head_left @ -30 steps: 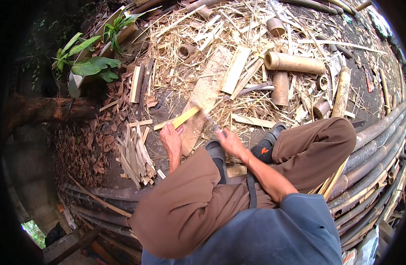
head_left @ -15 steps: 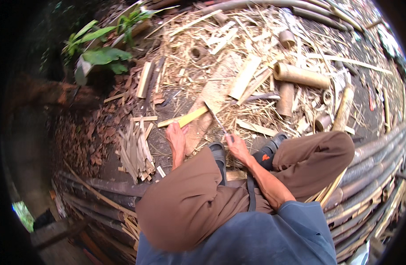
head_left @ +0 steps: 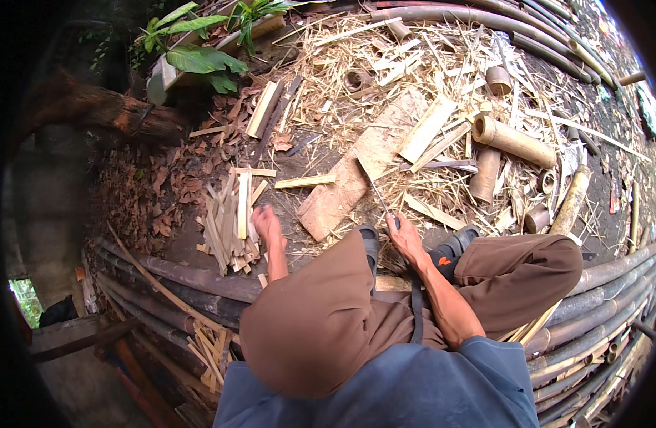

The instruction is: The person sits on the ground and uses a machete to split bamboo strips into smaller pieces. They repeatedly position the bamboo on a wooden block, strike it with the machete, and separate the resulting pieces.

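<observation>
My right hand [head_left: 403, 235] is closed round the handle of a long knife [head_left: 371, 182], whose blade points away from me over a wooden board [head_left: 335, 203]. My left hand [head_left: 269, 225] is empty, its fingers loosely apart, just right of a pile of split bamboo strips [head_left: 217, 232]. A pale bamboo strip [head_left: 243, 205] lies lengthwise on top of that pile, close to my fingertips. Another bamboo strip [head_left: 305, 181] rests crosswise with its right end at the board's left edge.
Cut bamboo tubes [head_left: 515, 141] and a split bamboo piece [head_left: 428, 128] lie among shavings at the right. Dry leaves [head_left: 157, 192] cover ground at the left, below a green plant [head_left: 199, 60]. Bamboo poles [head_left: 192, 285] run along both sides of me.
My left hand has moved left and nearer from the board to the pile and let go of a bamboo strip there. My right hand still holds the knife. The view has shifted slightly.
</observation>
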